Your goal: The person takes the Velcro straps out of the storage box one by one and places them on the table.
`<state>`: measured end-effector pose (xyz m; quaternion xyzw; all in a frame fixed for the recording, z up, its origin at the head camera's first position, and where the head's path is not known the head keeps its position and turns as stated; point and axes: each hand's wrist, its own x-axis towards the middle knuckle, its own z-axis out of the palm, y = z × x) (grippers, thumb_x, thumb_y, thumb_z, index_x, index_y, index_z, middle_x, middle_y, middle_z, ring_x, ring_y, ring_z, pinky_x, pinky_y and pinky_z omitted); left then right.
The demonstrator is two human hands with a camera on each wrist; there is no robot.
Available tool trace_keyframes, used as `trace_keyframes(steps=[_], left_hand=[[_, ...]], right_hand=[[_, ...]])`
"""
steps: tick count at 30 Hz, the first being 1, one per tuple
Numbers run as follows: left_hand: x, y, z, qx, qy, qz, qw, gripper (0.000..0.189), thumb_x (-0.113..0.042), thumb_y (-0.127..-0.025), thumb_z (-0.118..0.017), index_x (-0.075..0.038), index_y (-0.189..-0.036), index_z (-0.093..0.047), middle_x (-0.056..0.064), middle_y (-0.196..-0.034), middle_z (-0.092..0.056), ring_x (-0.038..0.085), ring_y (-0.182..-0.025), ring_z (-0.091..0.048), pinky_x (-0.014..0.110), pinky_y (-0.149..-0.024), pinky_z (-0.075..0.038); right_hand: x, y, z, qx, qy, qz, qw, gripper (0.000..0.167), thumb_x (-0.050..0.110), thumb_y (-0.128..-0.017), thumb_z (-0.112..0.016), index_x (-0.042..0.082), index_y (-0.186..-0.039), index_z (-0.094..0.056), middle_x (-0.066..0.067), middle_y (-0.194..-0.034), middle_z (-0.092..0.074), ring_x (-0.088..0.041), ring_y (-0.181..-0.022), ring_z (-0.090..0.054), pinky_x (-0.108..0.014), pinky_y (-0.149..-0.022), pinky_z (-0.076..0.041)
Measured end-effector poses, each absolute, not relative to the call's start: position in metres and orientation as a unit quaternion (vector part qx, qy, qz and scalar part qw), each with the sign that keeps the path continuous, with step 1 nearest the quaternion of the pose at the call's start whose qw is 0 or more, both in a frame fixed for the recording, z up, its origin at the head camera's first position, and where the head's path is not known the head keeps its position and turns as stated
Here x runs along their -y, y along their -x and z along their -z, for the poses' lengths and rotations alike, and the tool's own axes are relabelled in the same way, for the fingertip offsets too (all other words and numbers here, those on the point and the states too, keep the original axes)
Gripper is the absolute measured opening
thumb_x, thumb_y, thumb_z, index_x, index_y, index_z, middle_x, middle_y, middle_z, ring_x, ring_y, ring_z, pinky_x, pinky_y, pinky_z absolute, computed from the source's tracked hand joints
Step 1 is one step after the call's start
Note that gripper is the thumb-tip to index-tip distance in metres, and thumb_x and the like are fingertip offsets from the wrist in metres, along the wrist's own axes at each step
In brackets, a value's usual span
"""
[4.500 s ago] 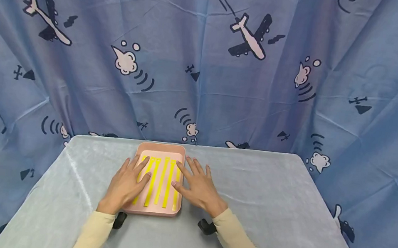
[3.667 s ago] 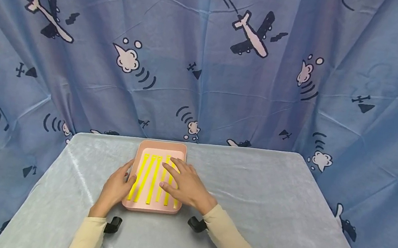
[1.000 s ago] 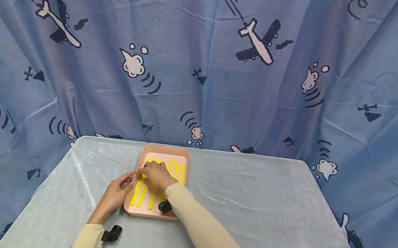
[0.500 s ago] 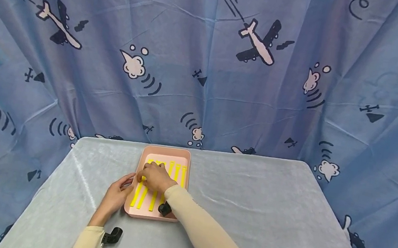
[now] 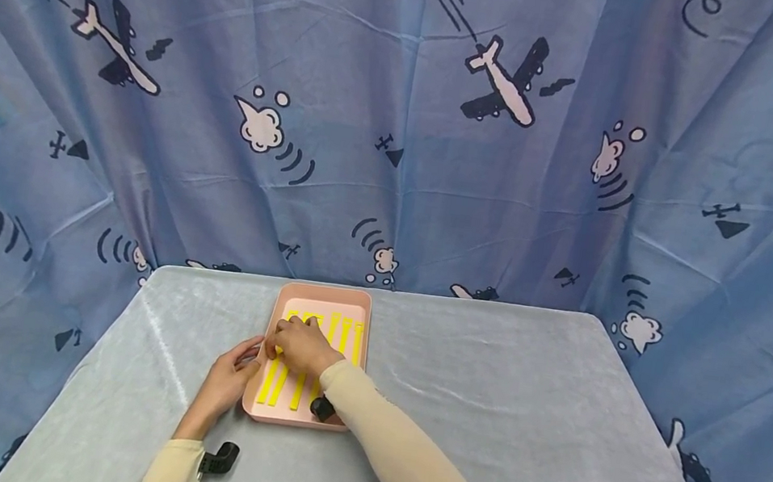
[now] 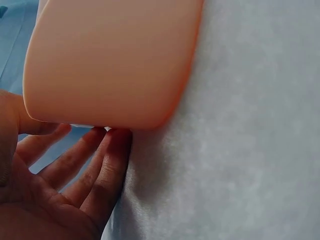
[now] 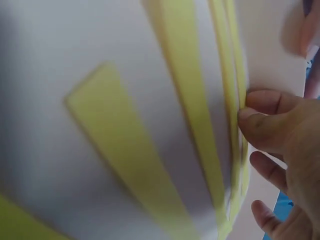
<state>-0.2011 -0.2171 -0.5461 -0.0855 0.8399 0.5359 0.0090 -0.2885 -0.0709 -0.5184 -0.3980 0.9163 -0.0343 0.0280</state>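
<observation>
Pinching right hand: From my far-off seat I see its thumb and first finger squeezing one yellow strip.
Pinched strip: It is down in the pink tray, under the right hand's fingertips. It is the strip nearest the left hand. The right hand hides part of it from me.
Left hand: Its fingers are mostly straight, with the tips touching the outer side of the tray. It holds no strip. I think it is there to help the tray sit still.
Other yellow strips: They lie in a row beside the right hand and partly under it.
Grey table: It is under both hands and holds up the tray.
Step with the strip: I think the right hand is either getting a good hold or making the strip straight. I can't tell which.
Next move for the hands: I would pinch softly and move just this one strip, because the next one over is very close to the fingertips. I would also want the left hand firm on the tray so it can't slide.
</observation>
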Motion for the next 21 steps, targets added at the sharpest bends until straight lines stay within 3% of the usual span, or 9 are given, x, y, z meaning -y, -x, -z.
trace_keyframes(steps=[14,21], left_hand=[[0.2157,0.2011,0.5485,-0.843,0.089,-0.531,0.006,0.048,-0.011,-0.100,-0.052,-0.012,-0.147,-0.046,0.022,-0.143,-0.053,0.038,-0.127,-0.055,0.050,-0.106,-0.046],[0.2169,0.2003,0.5477,-0.841,0.087,-0.533,0.008,0.048,-0.013,-0.101,-0.051,-0.013,-0.148,-0.045,0.021,-0.144,-0.052,0.038,-0.128,-0.054,0.050,-0.106,-0.046]], right_hand=[[0.0651,0.2912,0.5195,-0.886,0.463,0.008,-0.007,0.012,0.020,-0.093,-0.067,0.031,-0.089,-0.069,0.013,-0.116,-0.061,-0.009,-0.111,-0.052,-0.030,-0.083,-0.035],[0.0671,0.2937,0.5239,-0.867,0.495,-0.019,-0.056,0.014,0.021,-0.095,-0.065,0.033,-0.088,-0.068,0.014,-0.115,-0.062,-0.008,-0.111,-0.052,-0.029,-0.083,-0.037]])
